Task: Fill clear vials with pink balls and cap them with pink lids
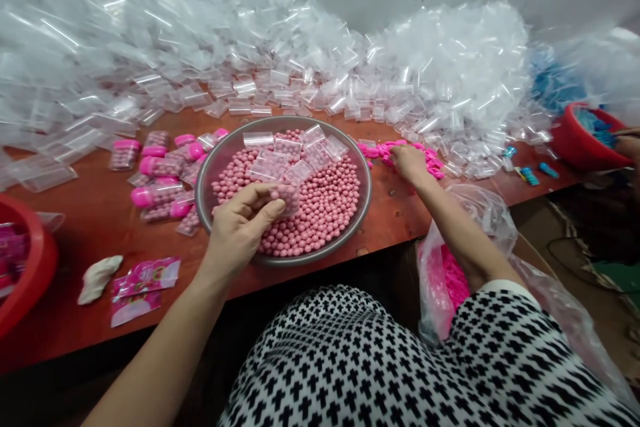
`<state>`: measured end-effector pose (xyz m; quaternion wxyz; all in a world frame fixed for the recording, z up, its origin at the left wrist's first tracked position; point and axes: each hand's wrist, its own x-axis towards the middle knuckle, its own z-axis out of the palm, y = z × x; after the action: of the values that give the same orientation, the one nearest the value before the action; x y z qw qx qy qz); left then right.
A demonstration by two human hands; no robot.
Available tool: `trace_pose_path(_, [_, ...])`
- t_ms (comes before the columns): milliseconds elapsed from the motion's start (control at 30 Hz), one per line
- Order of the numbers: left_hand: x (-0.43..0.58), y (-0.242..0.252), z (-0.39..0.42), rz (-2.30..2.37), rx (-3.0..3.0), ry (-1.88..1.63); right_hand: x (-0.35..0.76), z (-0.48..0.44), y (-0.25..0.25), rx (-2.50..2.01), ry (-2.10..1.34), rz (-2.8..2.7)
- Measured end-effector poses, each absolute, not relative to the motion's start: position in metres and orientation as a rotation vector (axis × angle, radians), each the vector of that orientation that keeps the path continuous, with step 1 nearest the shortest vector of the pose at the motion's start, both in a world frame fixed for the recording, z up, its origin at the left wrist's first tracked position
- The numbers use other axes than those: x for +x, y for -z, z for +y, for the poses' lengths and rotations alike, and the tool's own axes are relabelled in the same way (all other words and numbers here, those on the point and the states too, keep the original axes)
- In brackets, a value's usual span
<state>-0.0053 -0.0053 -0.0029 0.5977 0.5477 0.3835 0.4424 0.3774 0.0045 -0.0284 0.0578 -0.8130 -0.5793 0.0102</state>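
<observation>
A round metal bowl [215, 160] on the red-brown table holds a heap of small pink candy balls [325, 203] and several clear plastic tubes [280, 157]. My left hand [240, 227] is at the bowl's near left, fingers pinched on a clear tube filled with pink balls [289, 199]. My right hand [410, 163] reaches to the right of the bowl, fingers closed over a small pile of bright pink caps [383, 150]. Filled tubes with pink caps [160, 177] lie left of the bowl.
A big heap of empty clear tubes [300, 60] fills the back of the table. A red basin [27, 273] stands at the left edge, another [583, 143] at the right. Pink sachets [143, 287] and a white lump [99, 277] lie near. A plastic bag of pink caps [450, 273] hangs beside my lap.
</observation>
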Motion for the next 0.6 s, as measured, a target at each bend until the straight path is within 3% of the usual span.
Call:
trace_pose_path(267, [-0.005,0.002,-0.008,0.929,1.266,-1.019,0.370,-0.024,0.056,-2.367,-0.113,-1.870])
trace_pose_path(600, [-0.001,0.000,-0.009,0.907,1.171,-1.061,0.390,-0.021,0.044,-2.337,-0.090,-2.056])
